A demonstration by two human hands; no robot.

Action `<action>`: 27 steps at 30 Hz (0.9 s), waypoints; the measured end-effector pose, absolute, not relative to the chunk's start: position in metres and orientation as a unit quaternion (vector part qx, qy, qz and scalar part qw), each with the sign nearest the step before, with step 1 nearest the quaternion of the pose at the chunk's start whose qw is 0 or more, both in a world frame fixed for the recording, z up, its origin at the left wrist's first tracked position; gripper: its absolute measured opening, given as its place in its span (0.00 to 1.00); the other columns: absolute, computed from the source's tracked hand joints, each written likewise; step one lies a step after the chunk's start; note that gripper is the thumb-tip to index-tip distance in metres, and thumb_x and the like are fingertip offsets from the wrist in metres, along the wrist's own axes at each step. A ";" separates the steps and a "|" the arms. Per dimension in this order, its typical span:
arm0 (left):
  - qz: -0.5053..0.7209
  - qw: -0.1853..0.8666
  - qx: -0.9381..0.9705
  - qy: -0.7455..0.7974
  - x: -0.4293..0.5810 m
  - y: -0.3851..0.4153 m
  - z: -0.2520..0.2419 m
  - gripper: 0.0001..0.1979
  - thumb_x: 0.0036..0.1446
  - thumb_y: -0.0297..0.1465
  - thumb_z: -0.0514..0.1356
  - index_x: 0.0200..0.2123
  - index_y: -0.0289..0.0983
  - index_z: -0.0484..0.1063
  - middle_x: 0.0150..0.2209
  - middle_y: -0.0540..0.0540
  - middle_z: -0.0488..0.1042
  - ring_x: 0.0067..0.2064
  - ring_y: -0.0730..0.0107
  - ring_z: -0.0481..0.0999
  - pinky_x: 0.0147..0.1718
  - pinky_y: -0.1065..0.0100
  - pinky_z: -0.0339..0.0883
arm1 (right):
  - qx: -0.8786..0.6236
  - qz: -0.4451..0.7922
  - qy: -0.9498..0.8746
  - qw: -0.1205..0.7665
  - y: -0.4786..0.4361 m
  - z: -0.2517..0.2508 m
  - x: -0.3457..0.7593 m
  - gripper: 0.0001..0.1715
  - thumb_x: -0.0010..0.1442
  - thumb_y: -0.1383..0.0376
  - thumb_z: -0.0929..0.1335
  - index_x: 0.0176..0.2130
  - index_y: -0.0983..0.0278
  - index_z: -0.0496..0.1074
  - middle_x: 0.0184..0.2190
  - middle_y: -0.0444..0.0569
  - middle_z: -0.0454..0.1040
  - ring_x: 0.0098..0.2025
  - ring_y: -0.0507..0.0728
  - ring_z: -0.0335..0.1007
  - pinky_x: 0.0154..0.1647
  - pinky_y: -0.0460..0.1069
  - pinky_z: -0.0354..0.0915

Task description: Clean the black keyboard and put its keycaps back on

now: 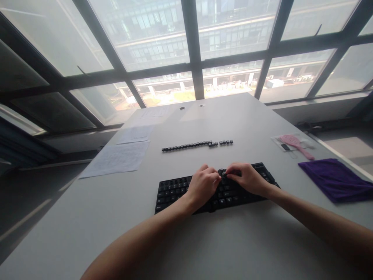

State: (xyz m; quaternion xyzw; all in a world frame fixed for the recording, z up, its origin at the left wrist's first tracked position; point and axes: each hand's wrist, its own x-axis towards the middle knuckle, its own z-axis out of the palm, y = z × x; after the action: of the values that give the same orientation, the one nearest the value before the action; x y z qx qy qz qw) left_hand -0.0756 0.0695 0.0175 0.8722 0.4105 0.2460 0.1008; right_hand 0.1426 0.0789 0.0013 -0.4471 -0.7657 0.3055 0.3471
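Note:
A black keyboard (171, 192) lies on the white table, and both my hands rest over its upper middle part. My left hand (204, 182) is closed, its fingertips bent down at the top row of keys. Close beside it, my right hand (246, 177) pinches thumb and forefinger together over the same spot. A small dark piece shows between the fingertips, too small and covered to name. Beyond the keyboard, a row of loose black keycaps (186, 146) lies in a line, with a few more keycaps (226, 142) just right of it.
Printed papers (116, 158) lie on the left of the white table (163, 245). To the right are a folded purple cloth (335, 179), a pink hairbrush (294, 143) on a clear plastic bag and a small black item (285, 147). Windows (233, 35) stand behind the table.

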 end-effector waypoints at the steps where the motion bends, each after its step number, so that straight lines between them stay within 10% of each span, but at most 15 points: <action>1: 0.246 0.091 0.874 0.408 -0.075 0.069 0.017 0.10 0.65 0.27 0.61 0.31 0.38 0.81 0.37 0.46 0.82 0.40 0.63 0.73 0.41 0.64 0.71 | -0.445 0.300 -0.768 0.348 0.079 0.000 0.142 0.03 0.60 0.68 0.71 0.35 0.61 0.79 0.35 0.46 0.81 0.39 0.58 0.76 0.45 0.52 0.68; 27: 0.225 0.052 0.892 0.388 -0.076 0.055 0.011 0.15 0.69 0.30 0.54 0.32 0.38 0.79 0.41 0.45 0.79 0.43 0.62 0.72 0.46 0.61 0.73 | -0.343 0.212 -0.861 0.311 0.072 -0.002 0.144 0.11 0.67 0.67 0.65 0.39 0.60 0.78 0.42 0.53 0.77 0.44 0.60 0.74 0.49 0.56 0.70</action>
State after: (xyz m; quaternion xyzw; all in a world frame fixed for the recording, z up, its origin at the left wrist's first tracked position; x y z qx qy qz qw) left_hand -0.0764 0.0554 0.0107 0.8922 0.3883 0.2247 0.0518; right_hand 0.1444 0.0719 -0.0021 -0.3426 -0.8610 0.2118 0.3105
